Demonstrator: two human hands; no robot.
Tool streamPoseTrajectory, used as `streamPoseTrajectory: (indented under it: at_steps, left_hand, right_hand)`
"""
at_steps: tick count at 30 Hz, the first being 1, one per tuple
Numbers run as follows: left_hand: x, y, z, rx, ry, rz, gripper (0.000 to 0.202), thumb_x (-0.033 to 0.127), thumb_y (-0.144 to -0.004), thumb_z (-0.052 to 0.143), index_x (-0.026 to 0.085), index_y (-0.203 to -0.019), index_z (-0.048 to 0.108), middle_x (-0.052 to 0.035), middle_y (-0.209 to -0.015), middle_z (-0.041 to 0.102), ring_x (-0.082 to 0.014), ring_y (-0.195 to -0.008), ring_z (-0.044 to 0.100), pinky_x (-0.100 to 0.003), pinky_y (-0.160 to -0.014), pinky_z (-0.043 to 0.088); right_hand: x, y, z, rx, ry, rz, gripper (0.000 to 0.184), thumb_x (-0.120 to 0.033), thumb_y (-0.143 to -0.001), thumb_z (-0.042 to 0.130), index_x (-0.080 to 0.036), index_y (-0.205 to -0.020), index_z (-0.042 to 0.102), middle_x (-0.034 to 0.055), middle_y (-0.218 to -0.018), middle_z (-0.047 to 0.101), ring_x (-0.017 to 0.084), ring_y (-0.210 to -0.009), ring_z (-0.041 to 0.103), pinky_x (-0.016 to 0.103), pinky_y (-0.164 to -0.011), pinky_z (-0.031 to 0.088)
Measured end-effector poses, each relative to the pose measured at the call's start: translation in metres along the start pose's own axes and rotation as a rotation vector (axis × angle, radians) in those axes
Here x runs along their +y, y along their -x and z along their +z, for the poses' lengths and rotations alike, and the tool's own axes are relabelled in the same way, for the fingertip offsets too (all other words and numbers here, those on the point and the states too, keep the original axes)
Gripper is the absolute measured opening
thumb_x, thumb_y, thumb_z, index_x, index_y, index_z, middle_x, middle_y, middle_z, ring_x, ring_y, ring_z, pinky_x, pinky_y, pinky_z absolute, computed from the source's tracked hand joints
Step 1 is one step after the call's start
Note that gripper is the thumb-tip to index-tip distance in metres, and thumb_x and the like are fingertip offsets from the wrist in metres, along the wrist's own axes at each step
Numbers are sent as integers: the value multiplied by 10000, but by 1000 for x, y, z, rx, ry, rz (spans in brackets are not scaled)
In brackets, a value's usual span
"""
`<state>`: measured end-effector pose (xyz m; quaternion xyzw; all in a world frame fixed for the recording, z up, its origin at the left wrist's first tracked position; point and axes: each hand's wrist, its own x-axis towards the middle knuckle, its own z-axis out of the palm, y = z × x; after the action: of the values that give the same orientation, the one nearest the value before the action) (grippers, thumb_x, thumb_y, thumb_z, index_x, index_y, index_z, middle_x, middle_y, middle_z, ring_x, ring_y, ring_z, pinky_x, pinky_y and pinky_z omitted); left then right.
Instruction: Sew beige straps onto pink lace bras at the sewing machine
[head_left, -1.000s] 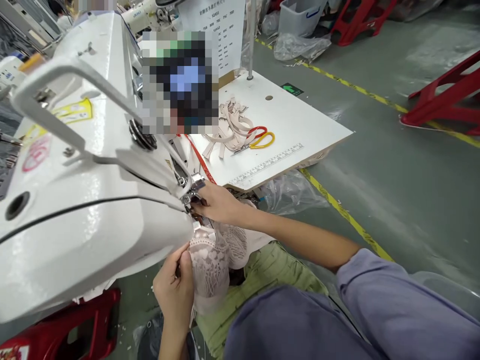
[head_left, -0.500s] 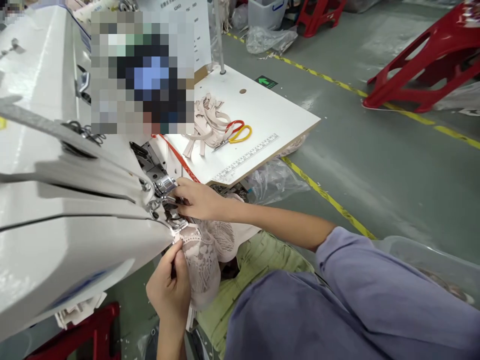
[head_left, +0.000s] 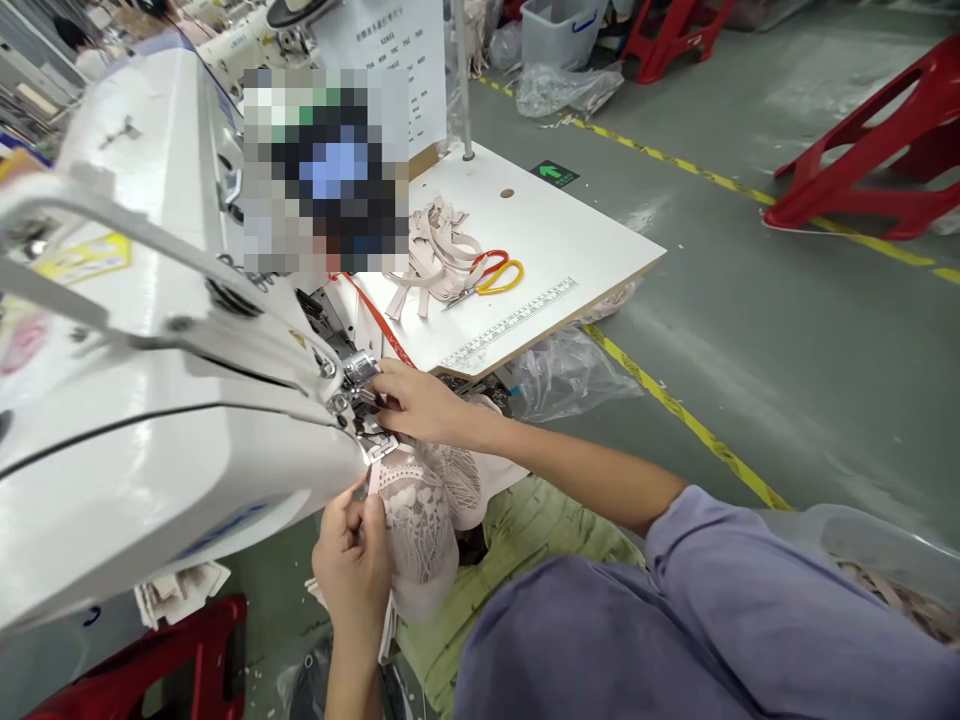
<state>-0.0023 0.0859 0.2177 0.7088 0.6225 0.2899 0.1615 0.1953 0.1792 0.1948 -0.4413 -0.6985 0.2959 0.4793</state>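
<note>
A beige lace bra (head_left: 416,520) hangs at the front of a white sewing machine (head_left: 277,450), its upper edge by the metal presser foot (head_left: 381,447). My left hand (head_left: 352,550) is below the foot, fingers curled and thumb pressed in at the narrow edge of the bra. On the other side of the foot, my right hand (head_left: 420,402) reaches in against the metal parts of the machine head. Its fingers are bent, and their tips are partly hidden, so what they hold does not show.
On the white table (head_left: 585,235) lie beige fabric strips (head_left: 439,250) and scissors (head_left: 491,275) with red and yellow handles, near a printed ruler. Red stools (head_left: 877,150) stand on the floor. A clear plastic bin (head_left: 862,530) is at my right.
The whole view has shifted, so the scene sits further right and slightly lower. My left hand's thumb and forefinger have moved slightly apart at the bra's edge; my right hand stays by the machine head.
</note>
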Motion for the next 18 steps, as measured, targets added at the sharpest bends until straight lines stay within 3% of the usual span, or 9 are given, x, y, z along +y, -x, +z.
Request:
streamPoseTrajectory:
  at_steps: [3,6,9,13,16,18]
  left_hand:
    - [7,2,-3,-64,148,-166,244,444,-876,585,209,-936,562,72,-535,523,-109,-456,478,-208,-486,388]
    - [15,11,-6,-273,436,-393,283,496,-877,587,233,-880,480,113,-470,405,-86,-382,360,-187,-412,276]
    - [18,24,-6,-528,756,-520,349,537,-849,611,215,-978,569,46,-584,576,-111,-455,509,-207,-456,371]
    - [18,44,3,-837,1130,-613,539,491,-748,744,179,-1178,647,-85,-893,732,-231,-770,695,-304,-686,520]
    - [15,59,20,-953,1327,-643,605,482,-704,784,168,-1206,657,-111,-946,738,-279,-860,704,-359,-790,523]
    - [9,67,39,-972,1303,-587,673,576,-690,755,153,-1204,653,-121,-925,732,-287,-857,699,-376,-800,516]
  right_hand:
    - [-4,4,2,41,-74,45,67,-103,-790,579,-165,-808,563,20,-987,547,127,-821,523,251,-744,405]
    - [-13,17,-2,53,-188,93,82,-166,-829,600,-167,-766,548,13,-920,547,118,-764,516,243,-689,407]
    - [-25,35,-13,-21,-230,144,108,-208,-847,612,-167,-765,555,13,-899,552,107,-707,489,243,-663,403]
    - [-46,52,-31,-126,-267,174,130,-248,-864,618,-165,-778,568,13,-894,539,101,-687,467,245,-650,392]
    - [-60,58,-43,-156,-295,166,175,-281,-876,625,-171,-756,560,15,-886,536,118,-740,478,243,-647,386]
    - [-60,63,-45,-171,-352,196,170,-292,-874,637,-175,-768,572,12,-890,547,119,-746,487,242,-649,395]
